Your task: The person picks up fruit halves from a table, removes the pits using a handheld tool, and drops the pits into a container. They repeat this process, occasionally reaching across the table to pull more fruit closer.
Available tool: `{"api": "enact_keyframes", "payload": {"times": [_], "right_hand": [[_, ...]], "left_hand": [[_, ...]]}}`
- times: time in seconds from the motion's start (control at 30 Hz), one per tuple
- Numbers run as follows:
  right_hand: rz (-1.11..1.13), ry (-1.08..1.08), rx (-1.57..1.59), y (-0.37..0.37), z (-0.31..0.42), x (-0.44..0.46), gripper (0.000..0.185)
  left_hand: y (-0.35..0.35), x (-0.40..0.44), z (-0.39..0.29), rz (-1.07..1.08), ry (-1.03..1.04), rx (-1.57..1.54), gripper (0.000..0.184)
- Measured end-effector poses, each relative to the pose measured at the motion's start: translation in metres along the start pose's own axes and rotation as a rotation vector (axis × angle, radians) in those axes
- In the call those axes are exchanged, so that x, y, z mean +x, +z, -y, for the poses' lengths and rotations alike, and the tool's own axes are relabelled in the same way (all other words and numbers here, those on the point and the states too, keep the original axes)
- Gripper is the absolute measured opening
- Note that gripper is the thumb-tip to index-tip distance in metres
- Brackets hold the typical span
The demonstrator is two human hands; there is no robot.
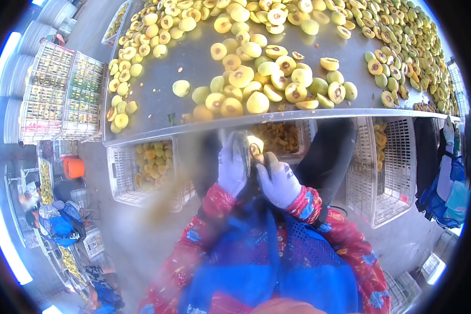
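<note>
My left hand [234, 163], in a pale glove, has its fingers closed round a halved yellow fruit [255, 146] at the table's near edge. My right hand [278, 180], also gloved, touches the fruit's lower right side, its fingers bent together; whether it grips anything small is hidden. Just beyond both hands, halved fruits with brown centres [242, 77] lie heaped on the metal table [157, 86]. Beneath the edge, a crate of darker fruit pieces [304, 137] sits behind my hands.
White crates stand below the table at left [125, 183] and right [397, 157]. Stacked crates [60, 89] rise at far left, near an orange bucket [74, 168]. Other people [63, 225] are at lower left; a co-worker's sleeve [445, 175] shows at far right.
</note>
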State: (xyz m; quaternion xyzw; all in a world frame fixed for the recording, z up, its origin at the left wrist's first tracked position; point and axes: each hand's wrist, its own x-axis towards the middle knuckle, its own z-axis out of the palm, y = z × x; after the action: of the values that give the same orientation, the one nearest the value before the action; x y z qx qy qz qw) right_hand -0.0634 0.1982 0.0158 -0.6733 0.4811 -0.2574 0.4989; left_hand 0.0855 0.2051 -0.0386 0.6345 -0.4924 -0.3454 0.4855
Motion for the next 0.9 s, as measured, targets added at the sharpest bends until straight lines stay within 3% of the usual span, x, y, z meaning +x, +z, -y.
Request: {"api": "enact_keyframes", "payload": {"times": [0.1,0.2,0.3,0.4,0.5,0.53,0.63,0.67,0.73,0.8,0.83,0.87,0.9], "right_hand": [[0.013,0.065,-0.08,0.002,0.004,0.0,0.018],[-0.008,-0.021,0.011,0.002,0.0,0.001,0.019],[0.138,0.107,0.157,-0.006,-0.004,0.002,0.021],[0.365,0.571,0.514,-0.024,0.008,0.008,0.025],[0.245,0.392,0.421,-0.006,-0.024,0.004,0.026],[0.229,0.388,0.364,-0.006,-0.023,0.005,0.026],[0.137,0.329,0.264,-0.006,-0.017,0.011,0.024],[0.083,0.283,0.275,-0.005,-0.013,0.01,0.024],[0.015,0.101,0.194,-0.008,-0.01,0.007,0.022],[-0.015,-0.169,0.016,-0.01,-0.01,0.002,0.021],[0.001,-0.086,0.071,-0.01,-0.007,0.001,0.02],[0.016,-0.003,0.125,-0.009,-0.004,-0.001,0.02],[0.028,0.08,0.178,-0.009,-0.003,-0.001,0.02]], "left_hand": [[-0.005,0.002,-0.029,0.054,0.085,0.167,0.034],[-0.002,0.001,-0.034,0.003,0.197,0.343,0.03],[0.002,0.001,-0.06,0.024,-0.208,0.008,0.027],[0.005,0.001,-0.048,0.032,-0.088,0.089,0.024],[0.006,0.003,-0.037,0.06,-0.026,0.194,0.027],[0.007,0.002,-0.021,0.002,0.135,0.413,0.027],[0.001,0.013,-0.003,0.176,-0.527,-0.525,0.03],[-0.001,0.012,-0.004,0.165,-0.532,-0.62,0.038],[-0.001,0.004,-0.051,0.122,-0.24,-0.411,0.047],[-0.013,0.008,-0.061,0.209,-0.186,-0.249,0.062],[-0.019,0.011,-0.066,0.25,-0.154,-0.169,0.071],[-0.026,0.013,-0.061,0.333,0.075,0.153,0.073],[-0.025,0.014,-0.059,0.349,0.13,0.152,0.068]]}}
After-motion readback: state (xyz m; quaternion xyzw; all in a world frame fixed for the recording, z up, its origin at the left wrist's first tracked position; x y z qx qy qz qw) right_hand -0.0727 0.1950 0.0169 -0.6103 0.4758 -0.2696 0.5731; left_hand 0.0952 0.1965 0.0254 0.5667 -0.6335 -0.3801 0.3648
